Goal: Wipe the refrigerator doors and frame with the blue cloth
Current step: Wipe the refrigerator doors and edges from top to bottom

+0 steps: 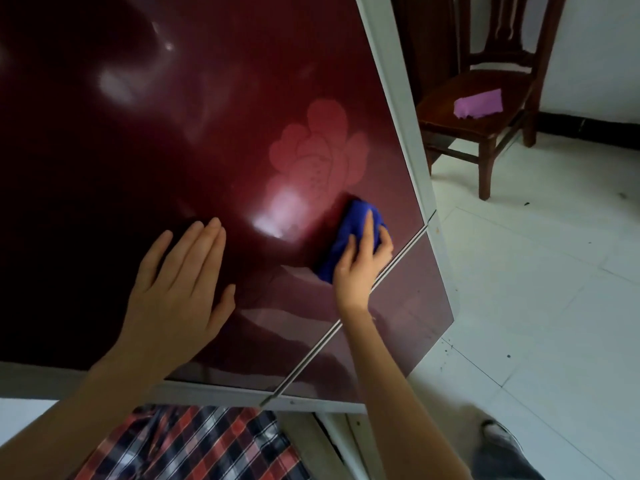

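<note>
Plaid shirt lowest; left hand flat, fingers straight, on the door. Right hand grips the blue cloth at 5 o'clock of the flower, mid-wipe; frame at 3 o'clock likely next.

Refrigerator door: dark red, high-gloss, smooth, mirroring the light.
Flower motif on it: paler, duller pink.
Door frame: pale grey, matt.
Blue cloth: soft, fuzzy fabric.
Chair: dark varnished wood, slight shine.
Floor tiles: white, smooth, faint sheen.
Shirt: woven plaid cloth.
</note>
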